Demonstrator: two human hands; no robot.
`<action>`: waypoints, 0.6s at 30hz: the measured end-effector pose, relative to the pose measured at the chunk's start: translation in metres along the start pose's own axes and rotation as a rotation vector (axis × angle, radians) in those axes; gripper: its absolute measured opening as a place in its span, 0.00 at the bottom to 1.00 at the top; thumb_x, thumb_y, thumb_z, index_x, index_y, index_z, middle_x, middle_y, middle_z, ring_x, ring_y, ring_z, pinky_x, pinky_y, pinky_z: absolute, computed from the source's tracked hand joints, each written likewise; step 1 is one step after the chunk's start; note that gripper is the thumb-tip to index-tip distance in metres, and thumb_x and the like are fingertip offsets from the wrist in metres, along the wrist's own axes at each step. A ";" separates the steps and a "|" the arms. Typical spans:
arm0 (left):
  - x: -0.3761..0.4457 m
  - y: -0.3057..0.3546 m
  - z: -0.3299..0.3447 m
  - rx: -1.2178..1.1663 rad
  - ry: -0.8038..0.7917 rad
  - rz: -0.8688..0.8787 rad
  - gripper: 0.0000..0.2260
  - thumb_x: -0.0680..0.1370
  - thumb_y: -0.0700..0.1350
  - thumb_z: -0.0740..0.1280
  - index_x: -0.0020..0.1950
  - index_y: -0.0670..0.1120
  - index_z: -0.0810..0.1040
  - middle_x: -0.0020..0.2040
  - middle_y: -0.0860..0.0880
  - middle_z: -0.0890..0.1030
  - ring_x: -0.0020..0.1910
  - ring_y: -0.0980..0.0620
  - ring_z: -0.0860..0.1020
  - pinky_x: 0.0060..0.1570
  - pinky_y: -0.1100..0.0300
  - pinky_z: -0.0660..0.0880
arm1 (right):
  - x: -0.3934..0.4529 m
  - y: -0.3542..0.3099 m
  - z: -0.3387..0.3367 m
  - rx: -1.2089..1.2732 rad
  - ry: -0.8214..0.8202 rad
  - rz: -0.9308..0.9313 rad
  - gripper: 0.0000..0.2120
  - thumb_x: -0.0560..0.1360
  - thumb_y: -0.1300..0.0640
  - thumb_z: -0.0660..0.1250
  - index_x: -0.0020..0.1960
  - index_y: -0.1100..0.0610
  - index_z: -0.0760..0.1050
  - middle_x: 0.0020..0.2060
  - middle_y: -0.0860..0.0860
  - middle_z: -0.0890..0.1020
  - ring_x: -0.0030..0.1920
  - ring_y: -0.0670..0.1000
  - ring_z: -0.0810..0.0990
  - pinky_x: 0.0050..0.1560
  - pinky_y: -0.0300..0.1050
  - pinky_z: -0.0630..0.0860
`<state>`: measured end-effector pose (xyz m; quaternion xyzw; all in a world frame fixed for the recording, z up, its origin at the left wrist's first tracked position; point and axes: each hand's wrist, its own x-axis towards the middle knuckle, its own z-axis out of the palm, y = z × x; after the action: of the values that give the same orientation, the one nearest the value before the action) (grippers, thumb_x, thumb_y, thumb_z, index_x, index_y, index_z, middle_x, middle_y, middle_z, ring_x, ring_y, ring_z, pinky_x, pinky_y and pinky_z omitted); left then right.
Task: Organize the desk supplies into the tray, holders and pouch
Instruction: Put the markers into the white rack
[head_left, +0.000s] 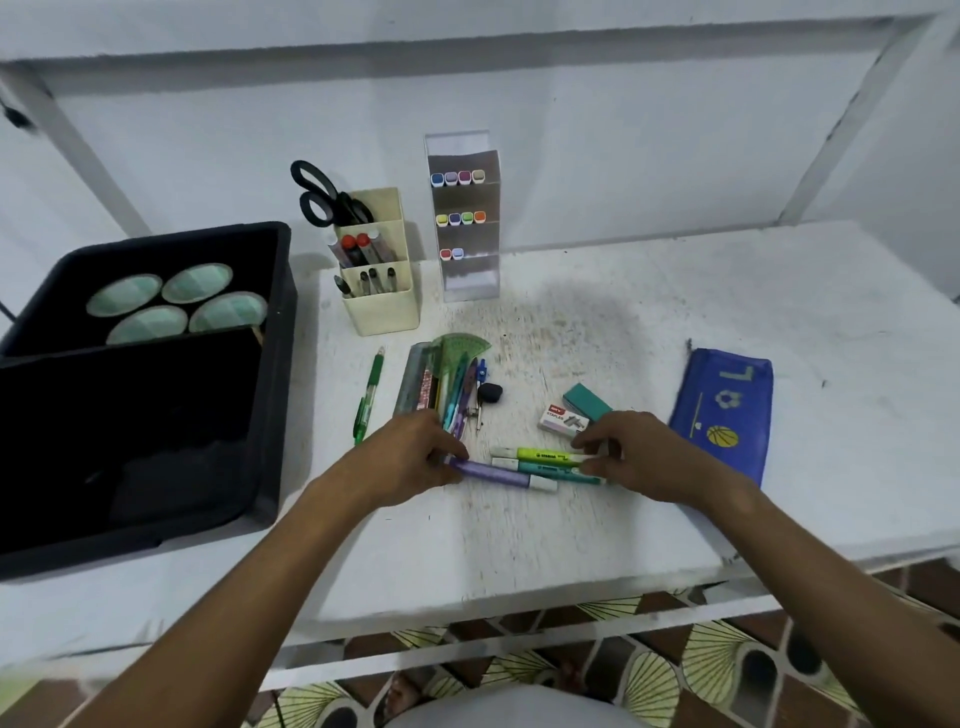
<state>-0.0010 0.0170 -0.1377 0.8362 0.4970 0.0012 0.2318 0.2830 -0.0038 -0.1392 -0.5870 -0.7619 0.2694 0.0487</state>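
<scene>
Three highlighters lie side by side on the white desk (519, 545): a yellow one (545, 456), a teal one (545, 470) and a purple one (498, 474). My left hand (410, 457) pinches the purple highlighter's left end. My right hand (631, 454) grips the right ends of the yellow and teal highlighters. A blue pouch (724, 410) lies flat to the right. The cream pen holder (382, 280) and a clear marker rack (465, 218) stand at the back.
A black tray (275, 364) with four green-lidded tins sits at the left. A pile of rulers, protractor, pens and a compass (447, 384) lies behind my left hand, a green pen (368, 397) beside it. A staples box (563, 420) and teal eraser (587, 402) sit near my right hand.
</scene>
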 end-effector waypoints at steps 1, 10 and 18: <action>0.000 0.000 -0.001 -0.017 0.005 -0.004 0.13 0.76 0.51 0.71 0.60 0.52 0.82 0.51 0.49 0.76 0.48 0.52 0.74 0.47 0.59 0.75 | 0.000 0.000 -0.001 0.006 -0.005 0.003 0.15 0.74 0.54 0.69 0.61 0.53 0.77 0.54 0.50 0.79 0.41 0.41 0.72 0.38 0.25 0.66; -0.001 -0.008 -0.023 -0.417 0.181 -0.091 0.08 0.76 0.46 0.71 0.55 0.52 0.83 0.37 0.54 0.80 0.33 0.56 0.78 0.36 0.57 0.76 | 0.010 0.000 -0.017 0.202 0.047 -0.009 0.10 0.72 0.53 0.72 0.52 0.48 0.79 0.49 0.46 0.78 0.49 0.46 0.77 0.50 0.38 0.75; 0.020 -0.007 -0.065 -0.554 0.512 -0.096 0.05 0.77 0.46 0.69 0.52 0.52 0.83 0.38 0.53 0.83 0.35 0.54 0.81 0.37 0.56 0.79 | 0.042 -0.020 -0.058 0.522 0.329 -0.006 0.09 0.68 0.57 0.75 0.48 0.54 0.82 0.40 0.47 0.83 0.37 0.41 0.79 0.38 0.30 0.74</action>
<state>-0.0117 0.0612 -0.0867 0.6902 0.5582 0.3337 0.3171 0.2757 0.0524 -0.0908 -0.5881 -0.6505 0.3572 0.3217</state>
